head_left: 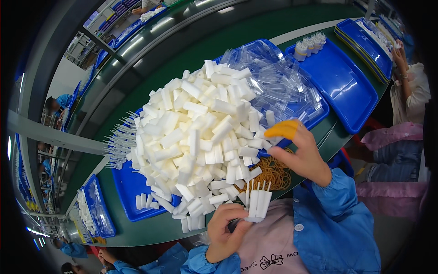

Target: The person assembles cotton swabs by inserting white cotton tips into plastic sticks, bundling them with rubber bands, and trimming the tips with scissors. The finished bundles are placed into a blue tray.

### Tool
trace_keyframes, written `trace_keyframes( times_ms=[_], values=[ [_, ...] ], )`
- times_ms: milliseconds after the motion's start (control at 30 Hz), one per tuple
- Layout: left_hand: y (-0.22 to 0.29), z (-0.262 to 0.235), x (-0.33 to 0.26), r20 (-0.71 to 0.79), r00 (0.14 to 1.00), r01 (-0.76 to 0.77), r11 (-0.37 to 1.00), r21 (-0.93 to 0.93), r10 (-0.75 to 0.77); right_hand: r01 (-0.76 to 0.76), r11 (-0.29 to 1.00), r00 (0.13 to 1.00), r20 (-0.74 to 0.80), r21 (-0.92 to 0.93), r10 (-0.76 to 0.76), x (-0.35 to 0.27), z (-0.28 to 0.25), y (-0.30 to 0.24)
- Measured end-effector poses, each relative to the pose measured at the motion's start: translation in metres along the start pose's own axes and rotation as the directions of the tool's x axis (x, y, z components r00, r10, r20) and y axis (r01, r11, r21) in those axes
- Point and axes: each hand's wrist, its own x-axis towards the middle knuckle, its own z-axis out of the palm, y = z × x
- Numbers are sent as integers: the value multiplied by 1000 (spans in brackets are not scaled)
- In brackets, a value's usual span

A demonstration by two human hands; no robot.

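Observation:
My left hand (227,227) is closed around a small bundle of white foam cylinders (259,203), with thin white sticks poking out of its top. My right hand (301,150) reaches to the right edge of a big heap of white foam cylinders (196,123). Orange finger cots (284,129) cover some of its fingers. Its thumb and fingertips are apart, beside loose foam pieces, with none clearly gripped. Below this hand lies a pile of tan rubber bands (275,176).
Clear plastic tubes (278,77) fill a blue tray behind the heap. White stick-like parts (119,141) lie to its left. Another blue tray (340,86) at the right holds filled cups (310,45). Tweezers (326,135) lie near the bench edge. A co-worker's hand (399,55) shows at far right.

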Motion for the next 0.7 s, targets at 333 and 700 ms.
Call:
trace_keyframes(
  times_ms=[333, 700],
  values=[
    [-5, -3, 0, -98, 995, -7, 981, -195, -12, -52, 996, 998, 29, -76, 54, -8, -11, 8],
    [6, -7, 13, 131, 961, -242, 970, -11, 241, -528, 448, 845, 496, 721, 199, -24, -12, -8]
  ],
)
